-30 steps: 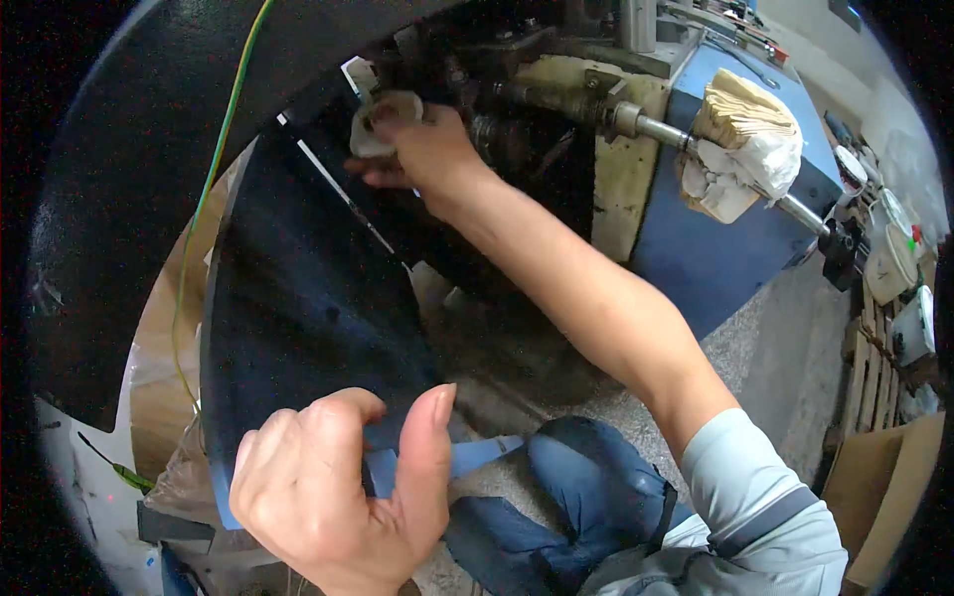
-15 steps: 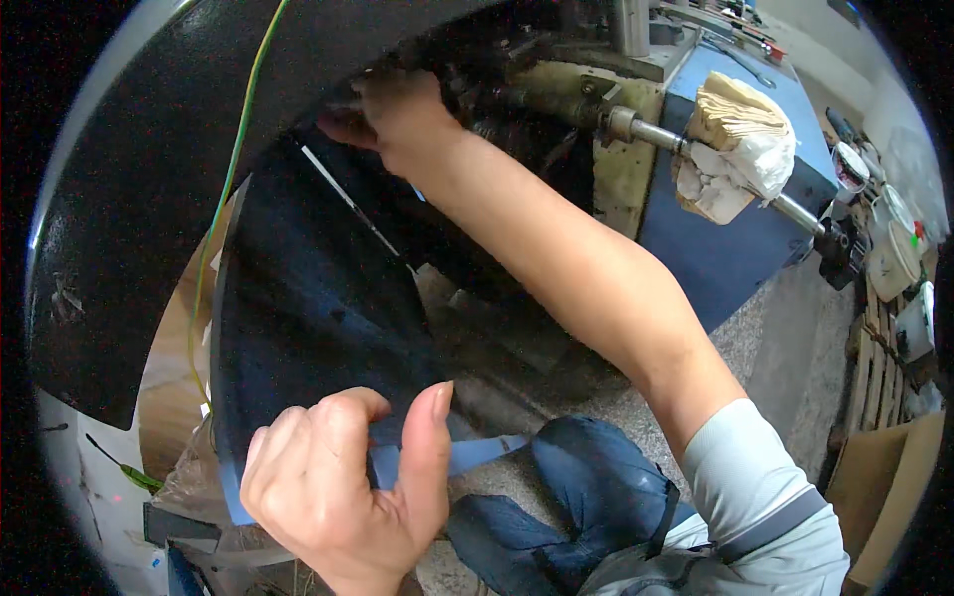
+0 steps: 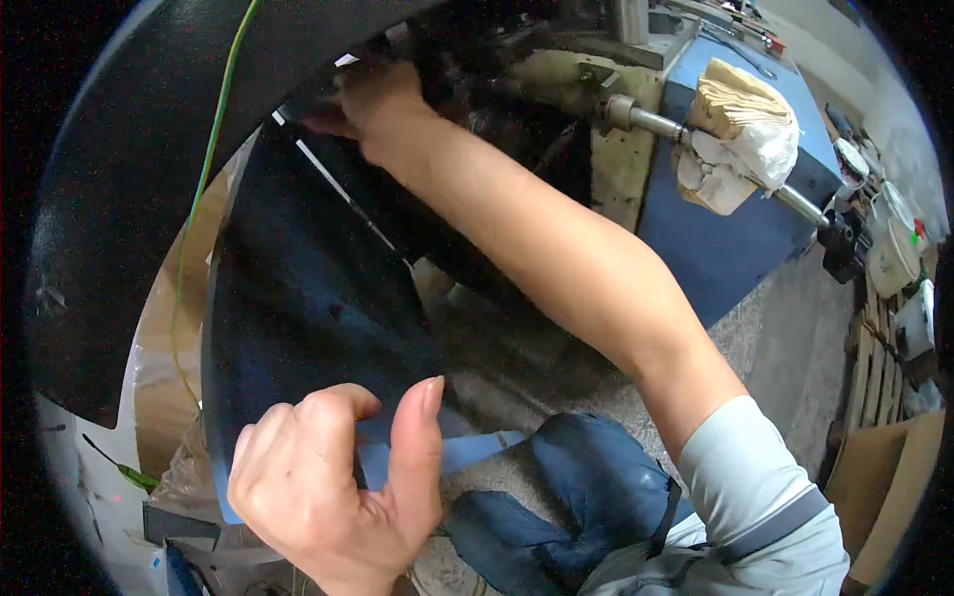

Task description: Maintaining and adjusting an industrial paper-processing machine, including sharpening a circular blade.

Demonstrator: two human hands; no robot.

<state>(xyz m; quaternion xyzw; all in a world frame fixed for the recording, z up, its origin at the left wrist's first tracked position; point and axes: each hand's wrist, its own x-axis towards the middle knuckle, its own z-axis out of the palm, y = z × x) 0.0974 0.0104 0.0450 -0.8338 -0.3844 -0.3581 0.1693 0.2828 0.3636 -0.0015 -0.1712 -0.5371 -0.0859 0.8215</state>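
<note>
My left hand (image 3: 338, 487) is low in the view and pinches the lower edge of a dark blue sheet (image 3: 298, 298) between thumb and fingers. The sheet hangs up and away from it toward a machine. My right arm stretches across the view. My right hand (image 3: 373, 104) is at the sheet's top edge, under a black curved cover (image 3: 119, 199). That hand is blurred and its fingers are curled into shadow, so I cannot see what they hold. A small white bit (image 3: 345, 62) shows just above the knuckles.
A blue machine body (image 3: 735, 238) stands at the right, with a metal shaft carrying a wad of pale cloth (image 3: 740, 134). A yellow-green wire (image 3: 204, 179) runs down the black cover. A cardboard box (image 3: 884, 497) and a wooden pallet (image 3: 870, 368) are at far right.
My right hand has moved up and left, from holding a white piece in the open to deep under the black cover. My left hand has kept its grip on the sheet.
</note>
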